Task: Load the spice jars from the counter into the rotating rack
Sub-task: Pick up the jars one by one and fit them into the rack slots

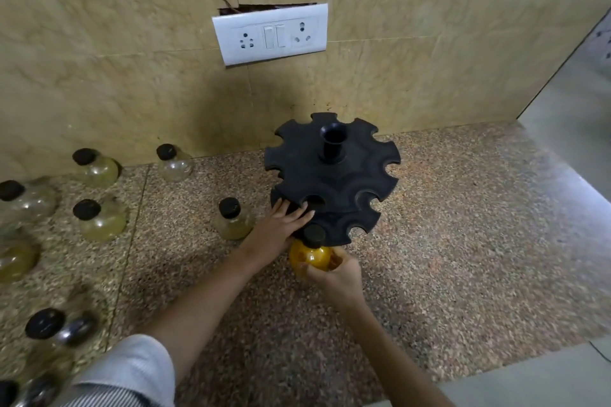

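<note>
A black rotating rack [334, 172] with notched tiers and a central post stands on the speckled counter [463, 241] near the wall. My right hand [337, 271] grips a yellow spice jar [309, 256] whose black cap sits in a front notch of the rack's lower tier. My left hand [281, 228] lies flat against the lower tier's left edge, fingers spread on it. A clear black-capped jar [231, 218] stands just left of that hand. Several more black-capped jars [99, 220] are spread over the counter's left side.
A white switch and socket plate [269, 33] is on the tiled wall above the rack. The counter's edge runs along the right and front right. A striped sleeve [125, 373] covers my left upper arm at the bottom left.
</note>
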